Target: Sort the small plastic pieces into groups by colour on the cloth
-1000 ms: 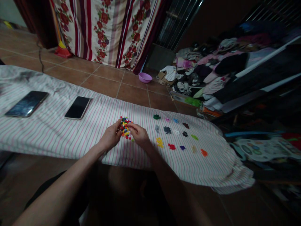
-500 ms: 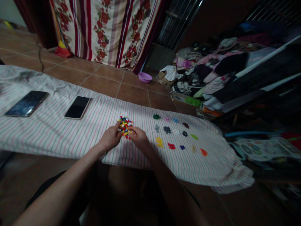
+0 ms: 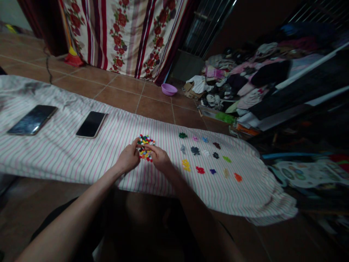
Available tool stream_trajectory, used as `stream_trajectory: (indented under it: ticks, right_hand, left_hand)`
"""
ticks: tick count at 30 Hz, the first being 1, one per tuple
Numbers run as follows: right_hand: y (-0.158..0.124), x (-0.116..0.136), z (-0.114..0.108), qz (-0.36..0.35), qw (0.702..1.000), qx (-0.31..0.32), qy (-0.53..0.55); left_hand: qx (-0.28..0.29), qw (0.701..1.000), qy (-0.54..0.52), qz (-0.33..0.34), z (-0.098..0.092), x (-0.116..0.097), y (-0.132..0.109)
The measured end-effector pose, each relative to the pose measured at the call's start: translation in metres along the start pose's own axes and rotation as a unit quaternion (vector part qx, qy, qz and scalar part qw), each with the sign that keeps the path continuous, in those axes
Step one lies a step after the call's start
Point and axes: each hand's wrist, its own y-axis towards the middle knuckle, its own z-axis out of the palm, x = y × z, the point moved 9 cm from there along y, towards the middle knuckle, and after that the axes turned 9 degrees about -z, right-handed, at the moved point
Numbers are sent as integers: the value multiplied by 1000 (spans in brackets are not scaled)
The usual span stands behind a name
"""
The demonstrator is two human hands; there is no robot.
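Observation:
A pile of small mixed-colour plastic pieces [image 3: 147, 154] lies on the striped cloth [image 3: 122, 127] between my hands. My left hand [image 3: 129, 157] is at the pile's left edge, its thumb and index finger close together. From the right, my right hand [image 3: 160, 157] reaches over the pile, its index finger extended towards the left fingertips. Anything between the fingers is too small to make out. Right of my hands lie separate single-colour clusters, among them yellow pieces [image 3: 186, 165], red pieces [image 3: 200, 170], dark green pieces [image 3: 182, 135] and orange pieces [image 3: 238, 177].
A phone [image 3: 91, 124] and a larger dark-screened device [image 3: 32, 120] lie on the cloth at the left. Beyond the cloth's far edge, a purple basin [image 3: 169, 89] stands on the tiled floor. Heaped clothes [image 3: 226, 80] are at the far right.
My fingers have come up out of the pile, and the right index finger now stretches across it towards the left fingertips. The colour clusters look the same.

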Motion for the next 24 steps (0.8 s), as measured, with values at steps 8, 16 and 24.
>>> stream_trajectory:
  ticks: [8, 16, 24]
  right_hand:
    - [4, -7, -7, 12, 1000, -16, -21]
    - [-4, -10, -26, 27, 997, -61, -38]
    - [-2, -2, -2, 33, 998, -6, -62]
  left_hand:
    - [-11, 999, -28, 20, 2, 0, 2]
    - [-3, 997, -74, 34, -4, -7, 1]
    - [-6, 999, 16, 38, -2, 3, -7]
